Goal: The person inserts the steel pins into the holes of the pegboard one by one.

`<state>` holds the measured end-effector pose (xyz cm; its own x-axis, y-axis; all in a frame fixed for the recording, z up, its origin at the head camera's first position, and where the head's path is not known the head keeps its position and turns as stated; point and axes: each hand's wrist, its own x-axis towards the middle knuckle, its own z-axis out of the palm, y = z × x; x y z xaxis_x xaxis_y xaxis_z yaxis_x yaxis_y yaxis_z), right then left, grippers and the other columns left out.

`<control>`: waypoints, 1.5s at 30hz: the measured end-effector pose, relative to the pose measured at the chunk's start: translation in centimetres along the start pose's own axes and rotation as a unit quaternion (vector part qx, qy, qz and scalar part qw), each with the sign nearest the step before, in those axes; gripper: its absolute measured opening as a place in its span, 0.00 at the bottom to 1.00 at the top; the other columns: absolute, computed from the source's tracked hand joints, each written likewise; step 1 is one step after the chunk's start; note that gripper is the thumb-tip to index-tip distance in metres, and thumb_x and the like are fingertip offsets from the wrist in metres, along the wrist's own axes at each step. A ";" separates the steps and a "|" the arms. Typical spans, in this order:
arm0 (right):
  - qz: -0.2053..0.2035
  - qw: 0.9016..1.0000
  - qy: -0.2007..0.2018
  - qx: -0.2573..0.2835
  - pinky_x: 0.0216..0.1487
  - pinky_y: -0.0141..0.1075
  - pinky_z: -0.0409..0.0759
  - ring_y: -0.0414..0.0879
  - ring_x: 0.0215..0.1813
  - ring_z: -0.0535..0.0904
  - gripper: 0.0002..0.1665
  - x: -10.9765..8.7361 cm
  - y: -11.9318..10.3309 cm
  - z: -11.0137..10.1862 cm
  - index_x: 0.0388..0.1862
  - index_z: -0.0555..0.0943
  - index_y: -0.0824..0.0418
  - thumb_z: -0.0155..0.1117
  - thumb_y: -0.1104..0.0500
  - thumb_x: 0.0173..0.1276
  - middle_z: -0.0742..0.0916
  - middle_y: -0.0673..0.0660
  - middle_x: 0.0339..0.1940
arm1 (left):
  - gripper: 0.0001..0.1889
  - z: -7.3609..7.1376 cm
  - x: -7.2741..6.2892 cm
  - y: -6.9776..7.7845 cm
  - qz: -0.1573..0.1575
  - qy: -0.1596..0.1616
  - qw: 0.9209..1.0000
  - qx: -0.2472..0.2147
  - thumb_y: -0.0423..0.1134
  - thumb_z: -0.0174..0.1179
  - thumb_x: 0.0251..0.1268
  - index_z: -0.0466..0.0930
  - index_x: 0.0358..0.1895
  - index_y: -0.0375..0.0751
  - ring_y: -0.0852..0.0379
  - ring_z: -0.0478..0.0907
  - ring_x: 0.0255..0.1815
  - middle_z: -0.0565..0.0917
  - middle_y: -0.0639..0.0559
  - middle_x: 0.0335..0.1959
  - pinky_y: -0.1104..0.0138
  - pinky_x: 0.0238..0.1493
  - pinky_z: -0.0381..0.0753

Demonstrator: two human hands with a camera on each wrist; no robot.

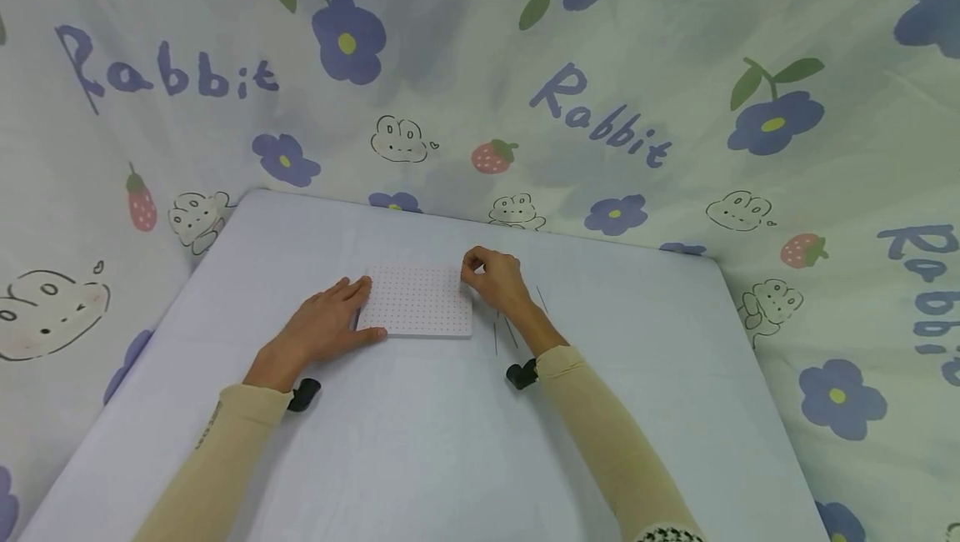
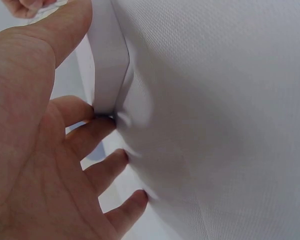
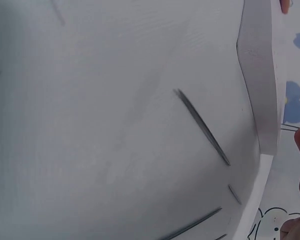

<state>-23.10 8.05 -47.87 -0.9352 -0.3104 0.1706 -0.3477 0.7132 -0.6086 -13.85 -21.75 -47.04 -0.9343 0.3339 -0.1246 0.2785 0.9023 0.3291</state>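
Note:
A white pegboard [image 1: 417, 302], its top covered in rows of small holes, lies flat on the table. My left hand [image 1: 330, 325] rests spread against its left side, thumb on the front edge. In the left wrist view, the fingertips [image 2: 121, 156] of that hand press down beside the board's side wall [image 2: 109, 55]. Over the board's far right corner, my right hand [image 1: 495, 277] pinches a thin metal rod [image 3: 289, 127] between thumb and forefinger. The rod's end shows beyond the fingertip, close to the board's edge.
Several thin dark rods [image 3: 204, 129] lie loose on the white table [image 1: 420, 442], right of the board and under my right forearm. A black wrist camera [image 1: 522, 373] hangs below the right sleeve, another [image 1: 304, 394] by the left. A patterned curtain [image 1: 450, 67] hangs behind the table.

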 end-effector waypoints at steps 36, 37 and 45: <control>0.023 1.000 -0.007 -0.006 0.39 0.36 0.78 0.42 0.37 0.77 0.06 -1.0 0.0 0.5 0.43 0.83 0.52 0.61 0.53 0.72 0.88 0.46 0.41 | 0.51 0.4 0.4 -0.3 0.000 0.000 1.000 0.001 0.64 0.62 0.65 0.54 0.78 0.30 0.31 0.51 0.79 0.57 0.35 0.79 0.35 0.73 0.54; 0.026 1.000 -0.007 -0.005 0.39 0.35 0.78 0.41 0.37 0.77 0.07 -1.1 0.0 0.3 0.44 0.82 0.52 0.61 0.52 0.73 0.88 0.46 0.41 | 0.51 0.4 0.4 -0.3 0.001 -0.001 1.000 0.001 0.64 0.62 0.65 0.54 0.78 0.30 0.31 0.51 0.79 0.57 0.35 0.79 0.35 0.73 0.54; 0.017 1.000 0.011 0.002 0.40 0.36 0.78 0.43 0.39 0.77 0.13 -2.0 0.1 -2.1 0.48 0.83 0.53 0.62 0.47 0.75 0.87 0.46 0.40 | 0.51 0.4 0.3 -0.3 -0.003 -0.003 1.000 -0.001 0.65 0.61 0.65 0.54 0.78 0.30 0.31 0.50 0.79 0.56 0.35 0.79 0.35 0.73 0.53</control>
<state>-21.37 10.05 -46.60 -0.9479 -0.2716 0.1666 -0.3150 0.7206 -0.6176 -14.09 -21.76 -47.56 -0.9348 0.3294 -0.1331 0.2714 0.9039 0.3307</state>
